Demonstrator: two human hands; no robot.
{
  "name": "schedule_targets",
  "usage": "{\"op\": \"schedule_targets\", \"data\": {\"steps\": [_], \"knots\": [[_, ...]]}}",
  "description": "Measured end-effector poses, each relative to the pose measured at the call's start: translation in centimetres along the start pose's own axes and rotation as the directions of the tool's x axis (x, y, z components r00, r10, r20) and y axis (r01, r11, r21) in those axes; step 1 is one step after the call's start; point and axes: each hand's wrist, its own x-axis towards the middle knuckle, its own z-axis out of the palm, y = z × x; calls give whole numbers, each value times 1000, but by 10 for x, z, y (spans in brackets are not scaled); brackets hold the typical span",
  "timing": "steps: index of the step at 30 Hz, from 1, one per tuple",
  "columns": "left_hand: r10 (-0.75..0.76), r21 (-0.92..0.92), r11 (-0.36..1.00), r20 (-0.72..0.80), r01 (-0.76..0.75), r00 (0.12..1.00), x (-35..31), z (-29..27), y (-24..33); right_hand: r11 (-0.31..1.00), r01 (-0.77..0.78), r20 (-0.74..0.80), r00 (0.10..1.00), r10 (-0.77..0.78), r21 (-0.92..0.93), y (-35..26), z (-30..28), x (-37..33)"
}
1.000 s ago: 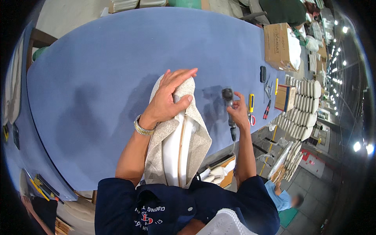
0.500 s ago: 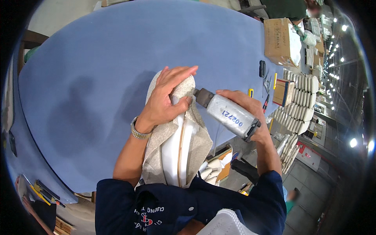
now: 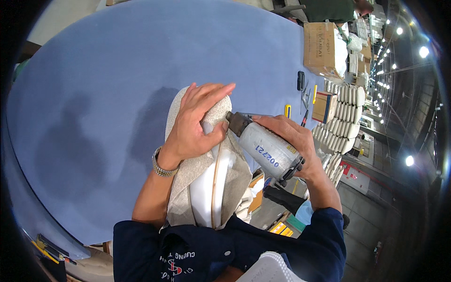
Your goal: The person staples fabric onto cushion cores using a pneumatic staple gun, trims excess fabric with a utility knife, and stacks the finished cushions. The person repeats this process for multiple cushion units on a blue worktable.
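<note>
A padded cushion stands on edge against my body, wrapped in beige woven fabric (image 3: pixel 181 199). Between the parted fabric flaps show white padding (image 3: pixel 202 195) and a thin wooden edge (image 3: pixel 216 188). My left hand (image 3: pixel 195 120) is closed over the cushion's far end, its thumb pressing the folded fabric down near the wood. Gripped in my right hand (image 3: pixel 291 141) is a grey air stapler (image 3: pixel 265 148). The stapler's dark nose (image 3: pixel 233 120) is at the fabric just beside my left thumb; I cannot tell whether it touches.
Beneath the work spreads a big blue padded table (image 3: pixel 117 61). Toward its right edge lie a yellow cutter (image 3: pixel 287 111), a black tool (image 3: pixel 300 81) and a cardboard box (image 3: pixel 319 49). Stacked beige cushions (image 3: pixel 345 115) stand beyond. A person in dark green (image 3: pixel 329 10) is at the far side.
My right hand has tilted the stapler more steeply, with its nose a little lower along the cushion toward my left thumb. My left hand keeps its hold. The view has turned slightly right.
</note>
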Motion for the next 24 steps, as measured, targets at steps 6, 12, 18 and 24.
{"op": "schedule_targets", "data": {"steps": [6,12,18,24], "knots": [[23,-53,998,-5,-23,1000,-2,-1,-9,996,-62,98,993,68,-67,-8,-6,14],[36,-127,991,3,-35,999,-3,-10,-13,990,-121,199,971,133,-75,-20,-18,41],[-58,-391,919,1,54,998,17,-19,-19,986,-152,198,967,163,-69,-20,-10,43],[-271,-164,935,247,315,930,51,-26,-9,993,-112,128,985,116,-31,-20,-1,32]]}}
